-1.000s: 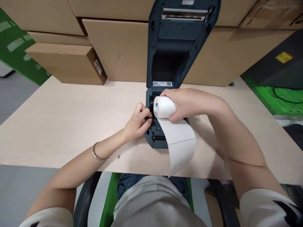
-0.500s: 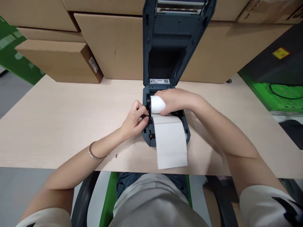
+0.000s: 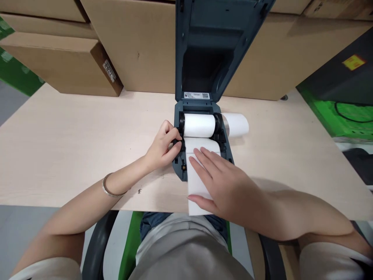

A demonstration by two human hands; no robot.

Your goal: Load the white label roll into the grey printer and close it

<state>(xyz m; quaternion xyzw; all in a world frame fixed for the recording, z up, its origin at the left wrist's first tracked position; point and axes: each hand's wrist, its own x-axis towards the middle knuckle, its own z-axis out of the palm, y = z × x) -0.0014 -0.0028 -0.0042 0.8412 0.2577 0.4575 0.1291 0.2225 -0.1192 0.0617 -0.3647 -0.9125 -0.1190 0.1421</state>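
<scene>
A dark blue label printer [image 3: 178, 171] sits on the table with its lid [image 3: 208, 37] raised. Inside it a white label roll [image 3: 199, 125] lies between black holders. A white label strip [image 3: 194, 179] runs forward from the roll over the printer's front and past the table edge. My left hand [image 3: 164, 146] has thumb and fingers closed at a black part on the printer's left side; the fingers hide what they grip. My right hand [image 3: 220, 182] rests over the label strip, fingers extended and thumb apart, palm down.
Right of the printer a curled white piece of paper [image 3: 237, 124] lies on the table [image 3: 72, 155]. Cardboard boxes [image 3: 136, 50] stand behind, with a flat box [image 3: 67, 64] at the left. A green case [image 3: 349, 116] is at the far right.
My right hand has left the label roll and moved down toward me onto the label strip. The roll and the curled paper at right now show. My left hand keeps its place on the printer.
</scene>
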